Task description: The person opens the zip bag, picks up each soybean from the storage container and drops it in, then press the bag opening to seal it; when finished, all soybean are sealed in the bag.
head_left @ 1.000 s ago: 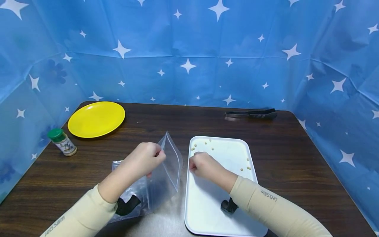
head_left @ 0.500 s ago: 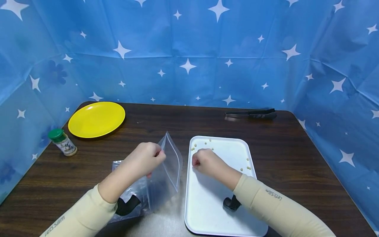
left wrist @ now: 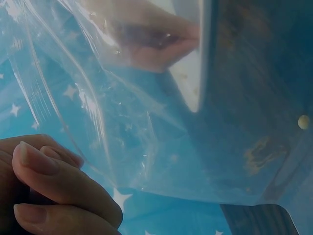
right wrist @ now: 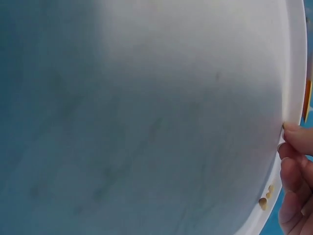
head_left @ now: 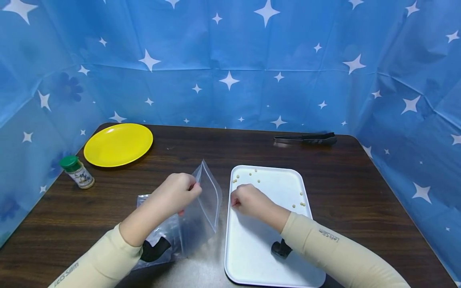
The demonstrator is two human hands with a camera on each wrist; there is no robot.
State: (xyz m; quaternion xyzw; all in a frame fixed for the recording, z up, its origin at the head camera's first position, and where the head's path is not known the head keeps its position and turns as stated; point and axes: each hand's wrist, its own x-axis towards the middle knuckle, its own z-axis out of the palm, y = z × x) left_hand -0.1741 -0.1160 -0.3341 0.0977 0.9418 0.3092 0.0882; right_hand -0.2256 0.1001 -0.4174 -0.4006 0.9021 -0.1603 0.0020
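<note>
On the table, clear bag [head_left: 205, 200] upright, mouth pinched by left hand [head_left: 175, 193]

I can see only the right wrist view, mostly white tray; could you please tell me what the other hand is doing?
Observer: The left hand pinches the top edge of a clear zip bag, holding it upright just left of the white tray.
Operator: Thank you. Are there many beans on the tray?
Observer: A small cluster of beans lies near the far left corner, a few more near the right rim.
Operator: And where is my right hand?
Observer: The right hand sits over the tray's left side, fingers curled, just nearer than that cluster.
</note>
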